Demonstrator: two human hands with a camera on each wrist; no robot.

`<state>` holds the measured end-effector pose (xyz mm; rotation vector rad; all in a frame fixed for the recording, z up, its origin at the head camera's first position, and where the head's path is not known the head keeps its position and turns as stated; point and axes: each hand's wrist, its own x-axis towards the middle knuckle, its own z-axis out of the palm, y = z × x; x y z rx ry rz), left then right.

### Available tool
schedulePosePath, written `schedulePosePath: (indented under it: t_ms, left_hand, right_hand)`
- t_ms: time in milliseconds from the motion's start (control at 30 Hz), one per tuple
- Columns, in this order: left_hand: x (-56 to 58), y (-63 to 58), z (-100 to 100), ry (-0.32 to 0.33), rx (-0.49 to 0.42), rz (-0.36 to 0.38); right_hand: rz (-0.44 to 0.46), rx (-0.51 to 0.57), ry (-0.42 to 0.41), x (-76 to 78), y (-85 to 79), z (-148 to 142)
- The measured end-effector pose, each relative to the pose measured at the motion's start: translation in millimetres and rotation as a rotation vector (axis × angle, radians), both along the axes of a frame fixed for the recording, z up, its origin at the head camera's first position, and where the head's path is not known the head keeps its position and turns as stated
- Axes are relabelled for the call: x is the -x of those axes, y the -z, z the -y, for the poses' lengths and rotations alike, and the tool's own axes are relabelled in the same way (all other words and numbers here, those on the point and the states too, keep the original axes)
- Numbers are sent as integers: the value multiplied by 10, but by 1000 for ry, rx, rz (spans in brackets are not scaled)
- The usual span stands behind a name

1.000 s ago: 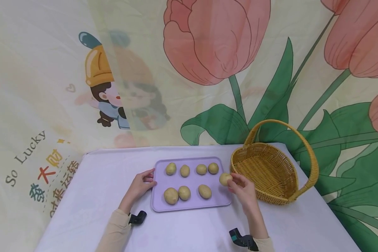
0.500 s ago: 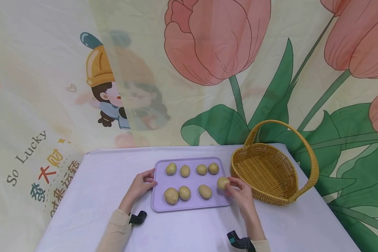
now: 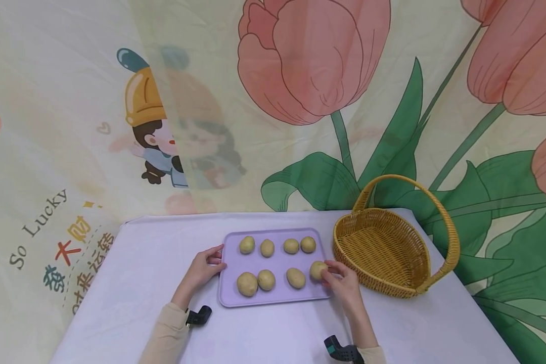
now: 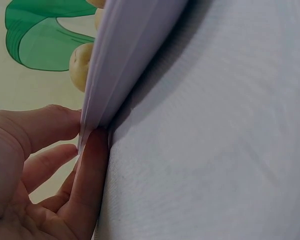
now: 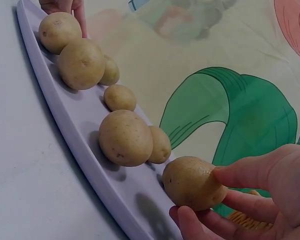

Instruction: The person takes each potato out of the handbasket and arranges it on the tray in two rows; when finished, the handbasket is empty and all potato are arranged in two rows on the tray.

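A potato (image 3: 317, 271) is pinched between the thumb and fingers of my right hand (image 3: 344, 286), close over the right end of the lilac tray (image 3: 279, 260). In the right wrist view this potato (image 5: 192, 183) casts a shadow on the tray below it. My left hand (image 3: 205, 266) pinches the tray's left rim; the left wrist view shows the thumb (image 4: 52, 125) at the rim and a fingertip against the underside. Several potatoes lie on the tray in two rows, one of them the oval potato (image 3: 296, 277) left of the held one.
A wicker basket (image 3: 382, 288) with a tall arched handle (image 3: 452, 242) stands right of the tray, close behind my right hand. A white cloth (image 3: 164, 242) covers the table. Behind it hangs a printed curtain (image 3: 300, 167) with tulips.
My right hand has brought the potato left and toward the near side, from the tray's right edge to beside the oval potato. My left hand has stayed at the rim.
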<state>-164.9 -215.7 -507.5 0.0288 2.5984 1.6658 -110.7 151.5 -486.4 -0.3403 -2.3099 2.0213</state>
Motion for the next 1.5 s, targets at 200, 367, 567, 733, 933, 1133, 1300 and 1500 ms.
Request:
schedulePosePath:
  t_ms: [200, 367, 567, 733, 933, 1133, 1300, 1500]
  left_hand:
    - [-8, 0, -19, -4, -7, -3]
    - [-19, 3, -9, -9, 2, 3]
    - [-36, 5, -5, -9, 0, 11]
    - [-41, 7, -1, -8, -5, 12]
    - [-46, 4, -1, -8, 0, 8]
    - [-16, -9, -11, 6, -7, -9]
    - [-6, 10, -2, 0, 1, -7]
    - [0, 20, 2, -1, 11, -11]
  right_hand:
    - [-2, -22, -5, 2, 33, 37]
    - [-9, -43, -14, -1, 58, 53]
    - [-5, -56, -21, -5, 76, 63]
    - [-8, -69, -24, -10, 81, 69]
    - [-19, -108, -33, -12, 93, 71]
    - [14, -182, -14, 2, 35, 72]
    - [36, -171, -10, 10, 2, 79]
    - [37, -195, -9, -5, -7, 65]
